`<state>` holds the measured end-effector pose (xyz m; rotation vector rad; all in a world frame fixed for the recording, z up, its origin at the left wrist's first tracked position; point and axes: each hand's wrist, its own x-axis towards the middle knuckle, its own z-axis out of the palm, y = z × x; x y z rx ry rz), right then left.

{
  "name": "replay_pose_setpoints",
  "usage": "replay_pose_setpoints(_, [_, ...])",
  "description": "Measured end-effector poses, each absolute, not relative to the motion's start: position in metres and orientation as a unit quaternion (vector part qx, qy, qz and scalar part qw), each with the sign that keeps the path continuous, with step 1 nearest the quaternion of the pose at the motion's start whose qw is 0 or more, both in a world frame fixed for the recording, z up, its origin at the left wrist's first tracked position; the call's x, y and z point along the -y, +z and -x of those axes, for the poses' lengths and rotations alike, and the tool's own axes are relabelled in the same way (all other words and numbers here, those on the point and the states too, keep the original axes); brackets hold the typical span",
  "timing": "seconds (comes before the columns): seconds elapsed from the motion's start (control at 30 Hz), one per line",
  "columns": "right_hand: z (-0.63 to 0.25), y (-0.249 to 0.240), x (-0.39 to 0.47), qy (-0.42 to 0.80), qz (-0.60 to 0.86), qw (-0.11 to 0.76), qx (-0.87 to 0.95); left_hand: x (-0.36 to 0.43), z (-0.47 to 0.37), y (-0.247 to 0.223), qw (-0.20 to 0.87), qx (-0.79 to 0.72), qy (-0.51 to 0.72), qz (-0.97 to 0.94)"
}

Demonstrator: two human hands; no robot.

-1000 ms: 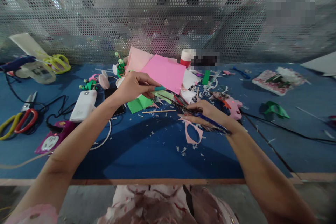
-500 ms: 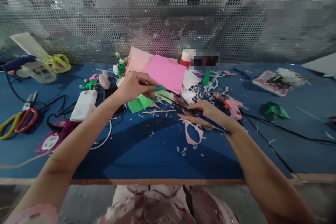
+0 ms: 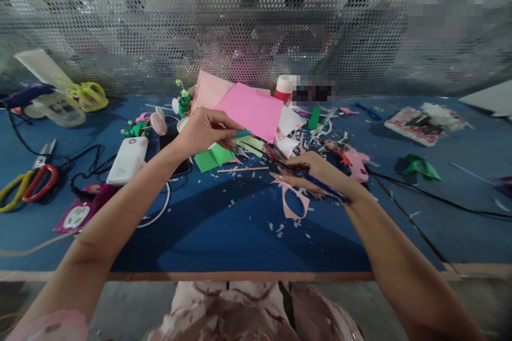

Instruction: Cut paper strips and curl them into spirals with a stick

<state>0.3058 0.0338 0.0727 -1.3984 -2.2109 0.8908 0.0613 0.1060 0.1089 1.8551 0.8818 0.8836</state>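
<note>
My left hand (image 3: 211, 130) is closed in a pinch on a small teal strip (image 3: 243, 133), raised over the pile of paper. My right hand (image 3: 314, 170) is wrapped round a long, slim tool with a blue handle (image 3: 326, 187); its exact kind is hard to make out. The tool's thin dark front end points left and reaches close to my left fingertips, just under the strip. Whether it touches the strip cannot be told. Below lie a pale green sheet (image 3: 252, 145) and a bright green folded sheet (image 3: 215, 157).
Pink paper (image 3: 252, 109) leans behind my hands. A pink ring-shaped offcut (image 3: 286, 208) and a wooden stick (image 3: 242, 169) lie in front. A pink glue gun (image 3: 355, 164) stands right. Red-and-yellow scissors (image 3: 40, 176), a white power bank (image 3: 128, 161) and a purple power strip (image 3: 86, 206) lie left.
Both hands hold nearly the same pose. The teal strip appears very slightly turned between my left fingers; nothing has been let go.
</note>
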Motion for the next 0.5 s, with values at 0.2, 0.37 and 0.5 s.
replay_pose_setpoints(0.2, [-0.3058,0.0729,-0.0327,0.321,0.502,0.189,0.780,-0.1067,-0.0609,0.1079,0.441,-0.353,0.352,-0.746])
replay_pose_setpoints(0.37, [-0.3070,0.0676,-0.0351,0.325,0.505,0.189,0.777,-0.1056,-0.0612,0.1093,0.446,-0.352,0.355,-0.742])
replay_pose_setpoints(0.5, [-0.3068,0.0665,-0.0358,0.332,0.501,0.192,0.776,-0.1060,-0.0610,0.1090,0.444,-0.351,0.356,-0.743])
